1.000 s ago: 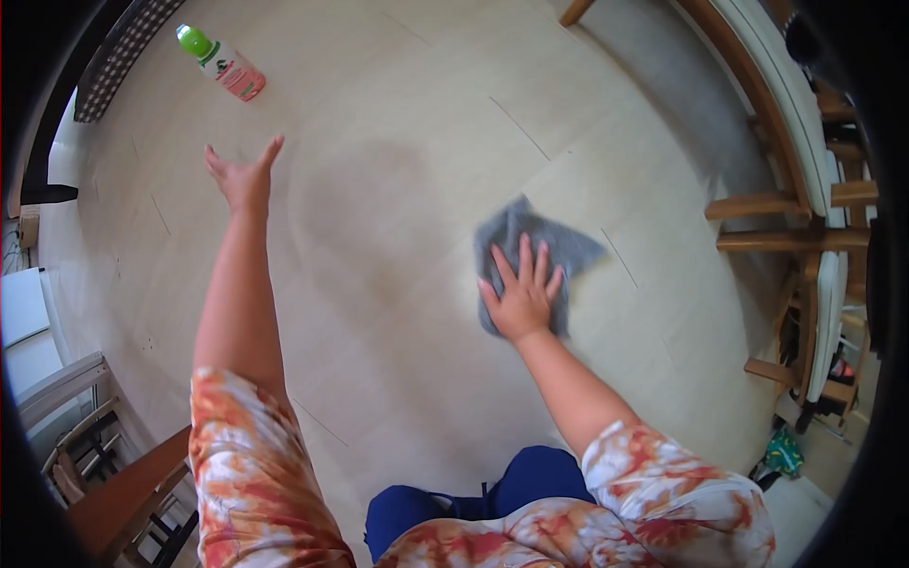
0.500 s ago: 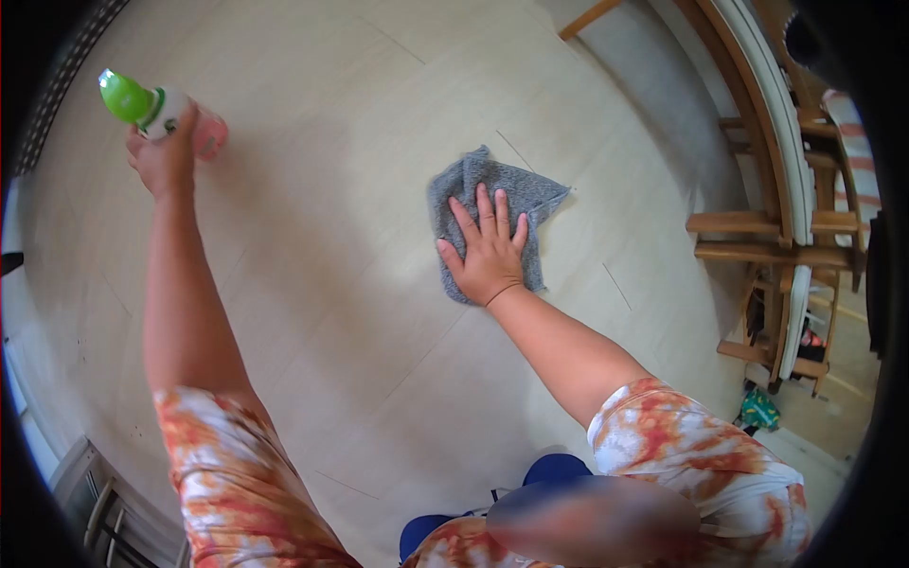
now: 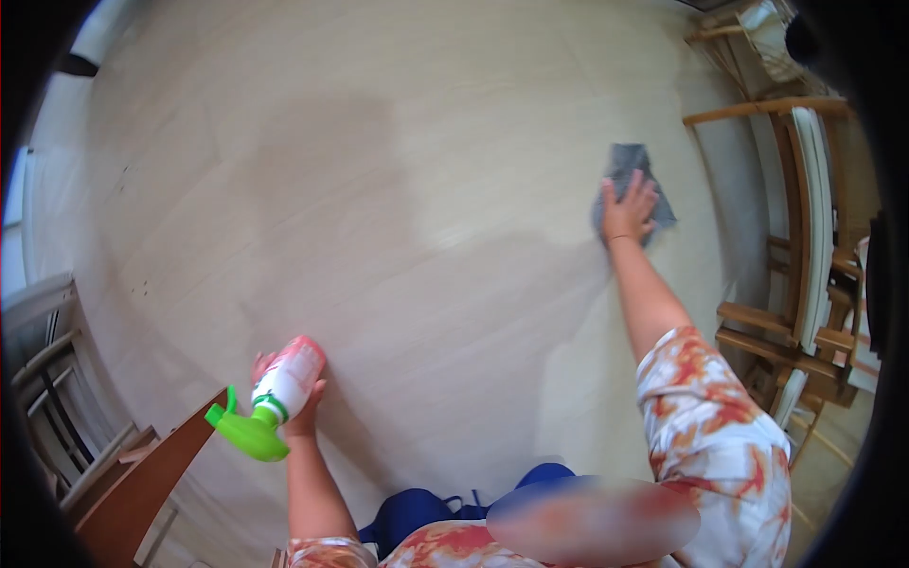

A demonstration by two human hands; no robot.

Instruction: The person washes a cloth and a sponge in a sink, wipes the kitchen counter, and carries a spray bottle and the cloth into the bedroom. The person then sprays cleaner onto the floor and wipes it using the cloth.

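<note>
My left hand (image 3: 307,413) is wrapped round a spray bottle (image 3: 292,373) with a white and pink body and a bright green trigger head. The bottle is tilted, its green head toward the lower left and its pink base toward the upper right. Over at the right, my right hand (image 3: 629,210) lies flat on a grey cloth (image 3: 629,158), fingers stretched out and apart. Part of the cloth is hidden under the palm. It rests on a broad pale surface (image 3: 454,189), slightly smeared by motion.
Wooden furniture with a white edge (image 3: 810,227) stands along the right side. At the lower left are a brown curved wooden panel (image 3: 156,473) and a grey rail frame (image 3: 57,355). Small dark specks (image 3: 145,287) dot the surface at the left. Shadows fall across its middle.
The view has shifted. My left hand has brought the spray bottle from the upper left down nearer my body, turning it. My right hand and the cloth are now farther right, the cloth more bunched.
</note>
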